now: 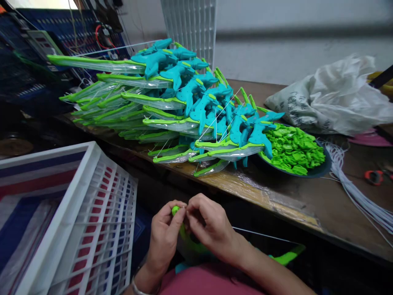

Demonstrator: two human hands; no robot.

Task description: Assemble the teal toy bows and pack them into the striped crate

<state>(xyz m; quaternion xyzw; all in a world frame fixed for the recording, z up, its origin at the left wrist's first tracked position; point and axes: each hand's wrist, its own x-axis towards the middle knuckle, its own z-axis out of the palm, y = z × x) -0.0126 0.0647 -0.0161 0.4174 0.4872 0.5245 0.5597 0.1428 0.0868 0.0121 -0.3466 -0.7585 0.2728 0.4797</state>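
Note:
A toy bow (288, 255) with bright green limbs lies low across my lap, mostly behind my hands and forearm. My left hand (166, 235) is closed around one green limb, whose tip (175, 210) pokes out between thumb and forefinger. Right beside that tip, my right hand (211, 229) has thumb and fingers pinched together. What it pinches is hidden. A white string (264, 233) stretches from behind my right wrist to the bow's other limb end.
Many teal-and-green toy bows (196, 102) are stacked on the table (294, 213). A dark bowl (327, 164) holds green plastic pieces. White strings (353, 184), orange-handled scissors (374, 177) and a plastic bag (334, 98) lie to the right. A white crate (95, 164) stands left.

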